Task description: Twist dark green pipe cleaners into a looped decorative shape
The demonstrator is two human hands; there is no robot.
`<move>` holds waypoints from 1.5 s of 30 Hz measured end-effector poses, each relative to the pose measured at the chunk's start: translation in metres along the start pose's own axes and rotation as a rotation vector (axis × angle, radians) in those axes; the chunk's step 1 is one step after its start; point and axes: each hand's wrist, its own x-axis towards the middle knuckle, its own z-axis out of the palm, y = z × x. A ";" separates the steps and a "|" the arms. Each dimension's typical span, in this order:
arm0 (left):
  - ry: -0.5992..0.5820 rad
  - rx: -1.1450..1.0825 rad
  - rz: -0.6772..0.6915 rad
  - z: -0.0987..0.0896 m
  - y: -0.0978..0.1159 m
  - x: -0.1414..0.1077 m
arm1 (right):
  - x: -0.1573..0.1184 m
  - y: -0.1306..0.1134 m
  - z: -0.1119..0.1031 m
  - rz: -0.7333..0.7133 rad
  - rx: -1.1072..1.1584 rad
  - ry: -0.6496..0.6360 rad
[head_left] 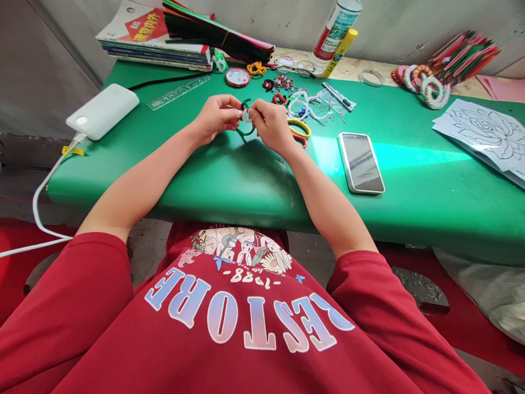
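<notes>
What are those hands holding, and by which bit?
The left hand and right hand pinch a green strand with a small pale piece. Green shows above and below the pinch; the exact spot is hidden.

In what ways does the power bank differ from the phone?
A cable enters the power bank; none shows at the phone. The power bank is left of the left hand, the phone right of the right hand. The power bank's top is white, the phone's screen dark. Both have rounded corners.
</notes>
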 end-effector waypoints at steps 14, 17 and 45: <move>-0.045 0.025 0.027 -0.006 -0.010 0.005 | 0.006 0.004 0.005 0.053 0.224 -0.059; -0.045 0.002 -0.003 -0.002 -0.004 -0.001 | 0.008 0.006 0.005 0.045 0.206 -0.066; -0.013 -0.112 -0.054 0.002 -0.007 0.000 | -0.001 -0.001 0.007 0.060 0.077 0.033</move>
